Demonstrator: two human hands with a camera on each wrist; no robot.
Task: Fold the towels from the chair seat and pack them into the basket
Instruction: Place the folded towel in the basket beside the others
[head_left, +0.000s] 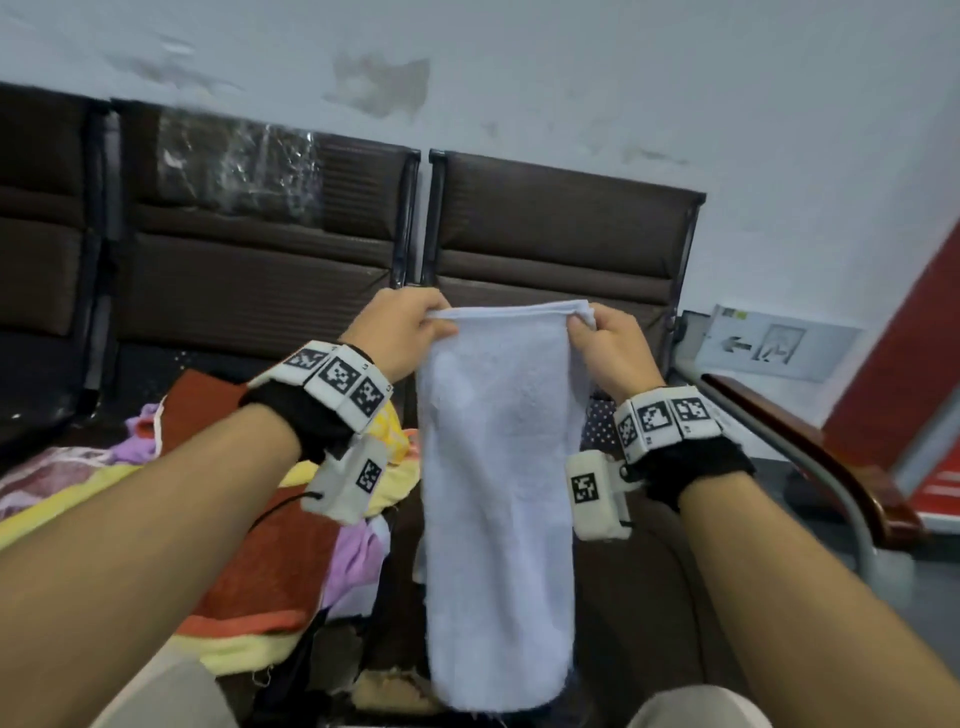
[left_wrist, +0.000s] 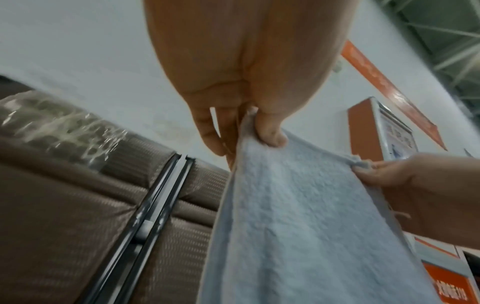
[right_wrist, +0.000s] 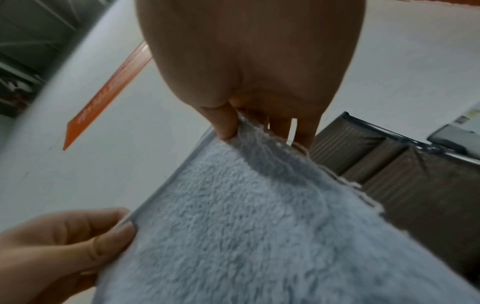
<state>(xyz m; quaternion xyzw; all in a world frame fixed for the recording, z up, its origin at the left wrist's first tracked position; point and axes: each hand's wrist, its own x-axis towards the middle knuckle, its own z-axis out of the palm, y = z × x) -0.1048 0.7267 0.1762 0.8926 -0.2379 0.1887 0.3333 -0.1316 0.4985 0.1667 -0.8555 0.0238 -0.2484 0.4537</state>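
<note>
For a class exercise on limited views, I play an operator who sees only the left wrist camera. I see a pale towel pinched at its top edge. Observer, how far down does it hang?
Observer: In the head view the white towel hangs as one long strip, its lower end down between the person's knees.
Operator: Are other towels waiting?
Observer: Yes, a colourful pile of red, yellow and purple cloth lies on the seat to the left.
Operator: How does the right hand hold its corner?
Observer: The right wrist view shows the right hand pinching the edge between thumb and fingers, while the left hand pinches the other corner.
Operator: Is the basket visible?
Observer: Not in any view.
</note>
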